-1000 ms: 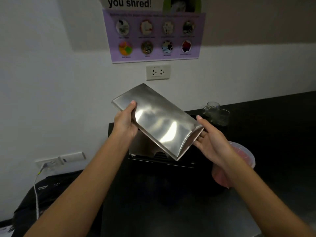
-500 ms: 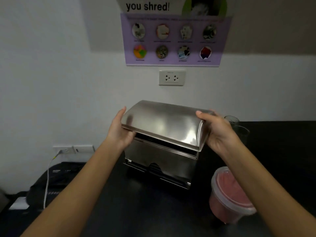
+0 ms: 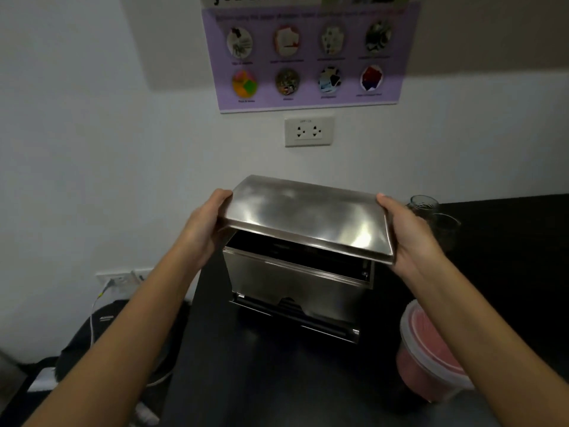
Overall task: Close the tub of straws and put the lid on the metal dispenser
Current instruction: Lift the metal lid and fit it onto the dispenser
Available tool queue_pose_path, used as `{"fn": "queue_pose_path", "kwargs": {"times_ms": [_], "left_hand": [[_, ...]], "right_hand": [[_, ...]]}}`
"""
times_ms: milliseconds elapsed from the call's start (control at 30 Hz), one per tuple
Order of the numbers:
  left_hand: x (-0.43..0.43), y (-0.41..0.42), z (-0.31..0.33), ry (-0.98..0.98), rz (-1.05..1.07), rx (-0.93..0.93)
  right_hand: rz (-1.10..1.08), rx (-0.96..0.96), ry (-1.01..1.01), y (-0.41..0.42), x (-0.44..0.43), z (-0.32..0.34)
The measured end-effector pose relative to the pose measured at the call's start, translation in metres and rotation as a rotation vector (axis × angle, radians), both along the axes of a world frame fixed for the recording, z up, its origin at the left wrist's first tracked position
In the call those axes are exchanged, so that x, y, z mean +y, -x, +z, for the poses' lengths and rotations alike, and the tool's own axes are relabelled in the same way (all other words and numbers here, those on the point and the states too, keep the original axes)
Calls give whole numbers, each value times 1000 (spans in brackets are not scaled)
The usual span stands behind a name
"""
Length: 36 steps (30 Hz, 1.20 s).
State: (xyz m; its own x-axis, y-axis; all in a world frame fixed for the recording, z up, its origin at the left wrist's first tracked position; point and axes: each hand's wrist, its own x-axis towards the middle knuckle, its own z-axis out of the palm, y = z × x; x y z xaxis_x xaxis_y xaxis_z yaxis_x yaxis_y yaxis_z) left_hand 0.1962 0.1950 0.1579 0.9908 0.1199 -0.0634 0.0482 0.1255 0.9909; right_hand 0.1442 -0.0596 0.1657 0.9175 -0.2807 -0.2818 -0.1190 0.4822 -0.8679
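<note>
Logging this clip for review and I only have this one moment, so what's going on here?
A person holds the metal lid by its two short ends, left hand on one and right hand on the other. The lid sits just above the open metal dispenser on the black counter, its front edge raised with a dark gap showing, so it is not seated yet. The tub of straws stands to the right with its lid already on.

Head view looks down, close over the counter (image 3: 508,248)
</note>
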Motion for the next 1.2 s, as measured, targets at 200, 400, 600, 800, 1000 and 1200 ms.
{"fn": "queue_pose_path", "kwargs": {"times_ms": [200, 400, 600, 800, 1000, 1200], "left_hand": [[4, -23, -13, -137, -107, -7], [13, -36, -30, -183, -146, -15], [19, -40, -40, -507, -194, -114], [23, -47, -45, -520, -217, -79], [16, -47, -48, -525, -219, -90], [11, -35, -54, -633, -242, -89]], "right_hand": [[-181, -25, 154, -4, 14, -11], [-177, -12, 485, -12, 26, -24], [-108, 105, 591, -19, 30, -28], [-120, 125, 674, -26, 33, -30], [-110, 180, 720, -31, 26, -34], [-39, 271, 699, -28, 22, -43]]}}
